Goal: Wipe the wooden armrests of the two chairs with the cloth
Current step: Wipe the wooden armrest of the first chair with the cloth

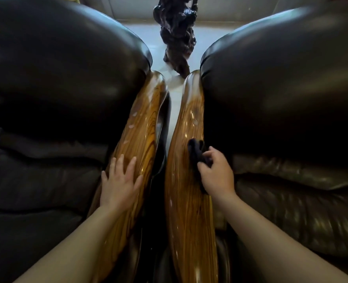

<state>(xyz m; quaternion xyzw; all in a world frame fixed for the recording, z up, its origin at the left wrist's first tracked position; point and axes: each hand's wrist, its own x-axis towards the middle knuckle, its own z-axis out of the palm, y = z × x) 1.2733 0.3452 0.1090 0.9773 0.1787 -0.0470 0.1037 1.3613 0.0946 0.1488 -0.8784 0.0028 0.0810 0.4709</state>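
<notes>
Two bare forearms reach forward from the bottom edge. The left hand [119, 183] lies flat, fingers spread and gripping nothing, on the left wooden armrest [146, 123]. The right hand [217, 173] is closed around a dark cloth [196, 149], pressing it against the inner edge of the right wooden armrest [186, 180], just beside the cushion. The two glossy, striped armrests run side by side with a narrow gap between them. Dark leather seats flank them, and beyond rise the padded backs of the left chair [62, 64] and the right chair [281, 68]. Farther off, a dark gnarled wood carving [177, 35] stands on the pale floor [148, 37].
</notes>
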